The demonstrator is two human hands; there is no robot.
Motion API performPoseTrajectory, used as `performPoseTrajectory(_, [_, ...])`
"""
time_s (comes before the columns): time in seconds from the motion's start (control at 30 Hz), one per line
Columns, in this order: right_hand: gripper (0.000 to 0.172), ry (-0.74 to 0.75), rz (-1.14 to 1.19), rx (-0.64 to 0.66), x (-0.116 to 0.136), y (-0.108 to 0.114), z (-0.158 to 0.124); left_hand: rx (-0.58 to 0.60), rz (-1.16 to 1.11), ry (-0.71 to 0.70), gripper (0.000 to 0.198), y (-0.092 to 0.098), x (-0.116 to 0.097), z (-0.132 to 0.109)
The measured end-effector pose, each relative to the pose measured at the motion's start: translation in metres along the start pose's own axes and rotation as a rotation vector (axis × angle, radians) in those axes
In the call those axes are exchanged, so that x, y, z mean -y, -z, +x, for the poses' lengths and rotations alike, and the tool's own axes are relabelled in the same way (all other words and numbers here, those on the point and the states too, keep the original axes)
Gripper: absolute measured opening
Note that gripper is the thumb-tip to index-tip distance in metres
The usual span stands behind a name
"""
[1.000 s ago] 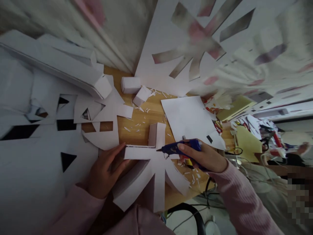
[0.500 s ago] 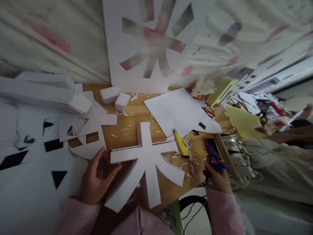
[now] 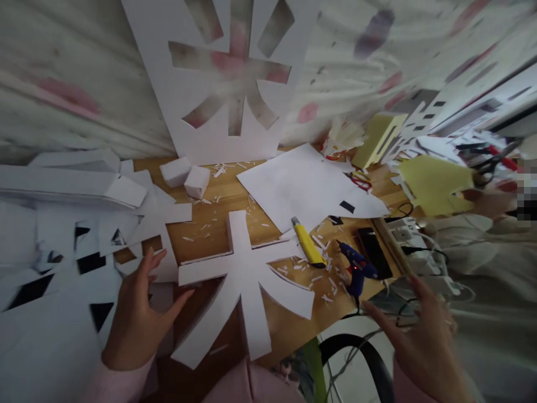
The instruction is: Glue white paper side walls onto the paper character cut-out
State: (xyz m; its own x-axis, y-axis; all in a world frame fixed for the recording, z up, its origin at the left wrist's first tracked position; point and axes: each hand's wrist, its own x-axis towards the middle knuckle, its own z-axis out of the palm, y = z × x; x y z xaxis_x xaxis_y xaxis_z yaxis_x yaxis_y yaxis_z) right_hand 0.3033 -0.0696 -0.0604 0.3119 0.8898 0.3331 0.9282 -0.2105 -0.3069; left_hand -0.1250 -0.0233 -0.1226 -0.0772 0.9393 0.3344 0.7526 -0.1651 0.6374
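Observation:
A white foam-board character [image 3: 247, 271], thick-walled and with several spreading strokes, lies on the wooden table near its front edge. My left hand [image 3: 140, 313] is just left of it, thumb and fingers apart with nothing between them. On the right, my right hand [image 3: 428, 324] hovers past the table edge, fingers spread and holding nothing. The blue glue gun [image 3: 356, 266], its red light lit, rests on the table beyond that hand. A yellow utility knife [image 3: 308, 243] lies by the character's right arm, its end over a strip.
White scraps litter the table [image 3: 201, 224]. A cut-out board [image 3: 201, 101] leans at the back. Two white blocks [image 3: 197, 182], a white sheet [image 3: 293, 179], red-handled scissors [image 3: 361, 180] and a black phone-like slab [image 3: 375, 254] lie around. Another person's hand [image 3: 490, 204] is at far right.
My right hand has let go of the glue gun, now lying on the table, and moved right with fingers spread. My left hand has drawn slightly away leftward and opened wider. The view has shifted.

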Motion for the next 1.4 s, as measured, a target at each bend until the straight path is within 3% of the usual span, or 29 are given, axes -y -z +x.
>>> performPoseTrajectory(0.07, [0.081, 0.189, 0.053, -0.004, 0.035, 0.006, 0.012, 0.045, 0.093, -0.102, 0.087, 0.012, -0.005, 0.013])
performPoseTrajectory(0.17, [0.043, 0.483, 0.155, 0.046, 0.089, -0.002, 0.032, 0.103, 0.146, -0.167, 0.080, 0.023, -0.007, 0.024])
performPoseTrajectory(0.27, [0.015, 0.606, 0.401, 0.175, 0.142, -0.018, 0.033, 0.218, -0.017, -0.042, 0.092, 0.019, 0.000, 0.023])
performPoseTrajectory(0.33, [0.013, 0.646, 0.519, 0.267, 0.177, -0.031, 0.024, 0.293, -0.204, 0.092, 0.099, 0.010, 0.007, 0.019])
performPoseTrajectory(0.5, [0.007, 0.786, 0.537, 0.241, 0.240, -0.070, -0.002, 0.326, -0.703, 0.287, 0.106, -0.015, 0.013, 0.018])
performPoseTrajectory(0.6, [0.008, 0.765, 0.584, 0.214, 0.248, -0.086, -0.011, 0.341, -0.830, 0.367, 0.112, -0.021, 0.013, 0.021])
performPoseTrajectory(0.83, [0.018, 0.742, 0.524, 0.258, 0.248, -0.098, -0.026, 0.396, -0.821, 0.444, 0.120, -0.022, 0.022, 0.018])
performPoseTrajectory(1.4, [0.022, 0.754, 0.426, 0.277, 0.245, -0.110, -0.028, 0.344, -0.706, 0.275, 0.113, -0.026, 0.027, 0.011])
